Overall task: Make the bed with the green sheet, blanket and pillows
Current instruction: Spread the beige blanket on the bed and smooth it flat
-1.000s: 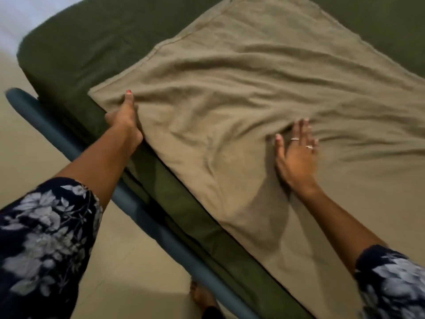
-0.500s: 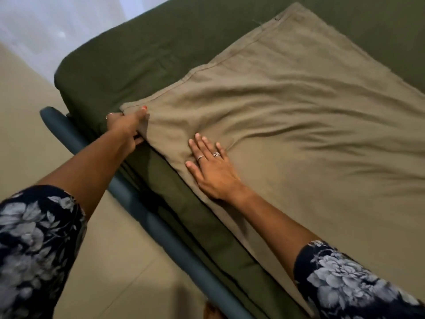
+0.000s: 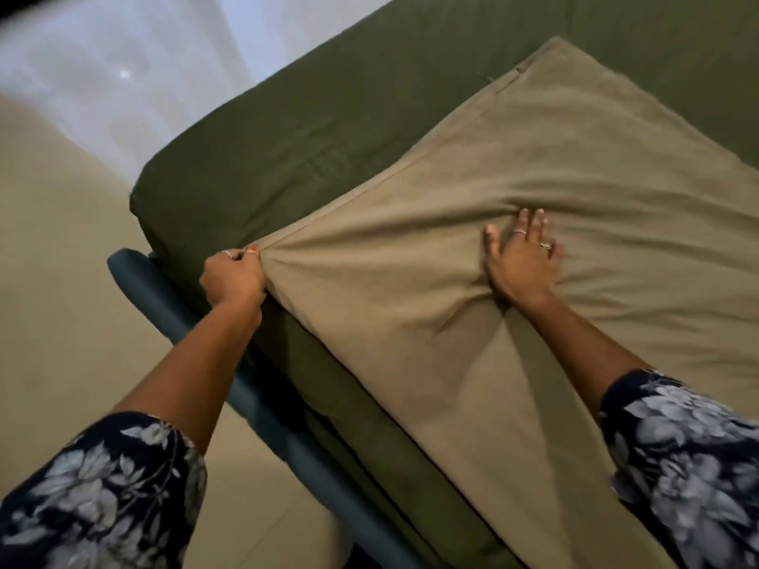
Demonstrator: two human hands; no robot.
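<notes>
A tan blanket point(image 3: 554, 166) lies spread over the mattress, which is covered by the dark green sheet point(image 3: 312, 129). My left hand point(image 3: 234, 277) grips the blanket's near-left corner at the mattress edge, and folds fan out from that pinch. My right hand point(image 3: 521, 260) lies flat on the blanket with straight fingers, pressing into the cloth. Creases bunch around its palm. No pillows are in view.
The blue-grey bed frame rail point(image 3: 263, 408) runs along the mattress's near side. Beige floor tiles point(image 3: 61, 281) stretch to the left, and a pale curtain or wall point(image 3: 123, 76) rises at the back left.
My right hand has slid from near the blanket's left edge out to the right and further up the bed. My left hand now bunches the corner tighter, pulling it taut.
</notes>
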